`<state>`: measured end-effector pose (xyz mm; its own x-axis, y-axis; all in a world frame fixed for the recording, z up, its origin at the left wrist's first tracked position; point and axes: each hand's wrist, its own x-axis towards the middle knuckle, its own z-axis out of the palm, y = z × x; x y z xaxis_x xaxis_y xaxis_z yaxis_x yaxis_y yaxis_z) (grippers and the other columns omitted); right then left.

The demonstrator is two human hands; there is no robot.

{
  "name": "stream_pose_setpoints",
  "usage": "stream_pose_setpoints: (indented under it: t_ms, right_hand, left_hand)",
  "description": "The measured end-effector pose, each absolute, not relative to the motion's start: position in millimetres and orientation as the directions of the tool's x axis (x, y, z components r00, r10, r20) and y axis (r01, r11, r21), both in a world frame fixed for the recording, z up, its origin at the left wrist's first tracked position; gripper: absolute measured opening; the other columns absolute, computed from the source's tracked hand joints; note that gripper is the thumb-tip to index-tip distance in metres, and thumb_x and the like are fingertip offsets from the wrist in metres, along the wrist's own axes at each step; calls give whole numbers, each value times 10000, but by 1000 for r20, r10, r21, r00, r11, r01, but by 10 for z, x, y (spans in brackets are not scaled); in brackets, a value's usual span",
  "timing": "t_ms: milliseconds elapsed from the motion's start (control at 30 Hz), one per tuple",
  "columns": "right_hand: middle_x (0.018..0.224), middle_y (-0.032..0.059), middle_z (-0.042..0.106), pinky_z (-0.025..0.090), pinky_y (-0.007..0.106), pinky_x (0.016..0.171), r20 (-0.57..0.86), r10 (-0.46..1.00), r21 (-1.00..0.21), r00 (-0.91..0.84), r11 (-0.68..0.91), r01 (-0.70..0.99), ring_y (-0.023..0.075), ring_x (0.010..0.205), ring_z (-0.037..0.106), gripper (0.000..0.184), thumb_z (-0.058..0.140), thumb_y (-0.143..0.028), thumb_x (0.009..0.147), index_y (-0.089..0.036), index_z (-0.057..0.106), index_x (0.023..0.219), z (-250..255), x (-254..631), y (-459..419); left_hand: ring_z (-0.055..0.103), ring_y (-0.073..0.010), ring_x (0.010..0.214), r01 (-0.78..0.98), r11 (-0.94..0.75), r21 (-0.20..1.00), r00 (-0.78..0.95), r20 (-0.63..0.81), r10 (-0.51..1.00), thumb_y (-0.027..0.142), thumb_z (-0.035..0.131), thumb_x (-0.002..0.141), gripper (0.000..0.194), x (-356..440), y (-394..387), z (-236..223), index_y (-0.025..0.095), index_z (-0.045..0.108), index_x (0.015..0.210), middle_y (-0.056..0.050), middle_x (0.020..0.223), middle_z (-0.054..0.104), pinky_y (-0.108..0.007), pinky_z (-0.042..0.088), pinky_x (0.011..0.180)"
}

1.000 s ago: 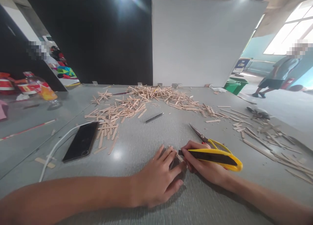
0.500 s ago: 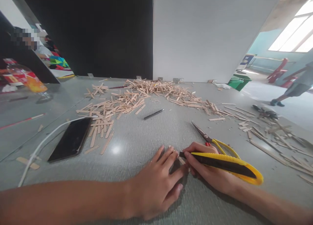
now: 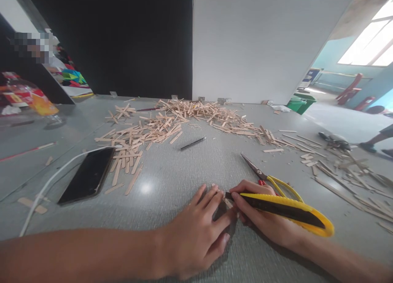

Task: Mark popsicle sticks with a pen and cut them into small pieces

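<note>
My right hand (image 3: 260, 211) is closed around a yellow and black utility knife (image 3: 288, 209). The knife's tip end points left, touching or just above a small wooden stick (image 3: 227, 202) on the table. My left hand (image 3: 199, 234) holds this stick down against the tabletop with its fingertips, the fingers somewhat apart. Most of the stick is hidden under the fingers, and the blade's edge cannot be made out. Just beyond my right hand lies a pair of scissors (image 3: 254, 167) with yellow handles, its blades pointing away to the left. My hands are close together, nearly touching.
A heap of wooden sticks (image 3: 166, 121) spreads along the back of the grey table (image 3: 184, 164). A dark pen (image 3: 193, 143) lies before it. To the left are a phone (image 3: 87, 176), a white cable (image 3: 49, 184) and a bottle (image 3: 33, 96). More strips (image 3: 337, 189) lie right.
The knife's rear end has shifted slightly right and down, with my right hand almost in place. My left hand stays on the stick. A person in the right background has moved further right.
</note>
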<state>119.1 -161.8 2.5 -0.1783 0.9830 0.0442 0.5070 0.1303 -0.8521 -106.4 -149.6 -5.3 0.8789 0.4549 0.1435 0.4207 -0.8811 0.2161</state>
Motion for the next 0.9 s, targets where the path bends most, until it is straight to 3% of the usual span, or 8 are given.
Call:
stream_pose_setpoints:
  t_ms: [233,900]
  right_hand:
    - [554,-53,657,482,270,596,42,981,-814,-187,142,564,119,498,605,362,532,-554,1032,-251,681,902,-4,1223,-1617]
    - [566,-62,637,448,245,554,69,975,-840,-212,171,514,102,493,584,314,553,-503,1043,-245,664,901,-64,1244,-1627]
  left_hand:
    - [393,-428,1488,413,-890,194,887,135,442,349,437,1057,510,-1057,-1482,-42,147,451,1526,-253,1552,461,-622,337,1214]
    - [354,-428,1509,426,-881,204,885,108,453,349,400,1067,480,-1065,-1484,-53,182,470,1512,-244,1563,450,-634,315,1225]
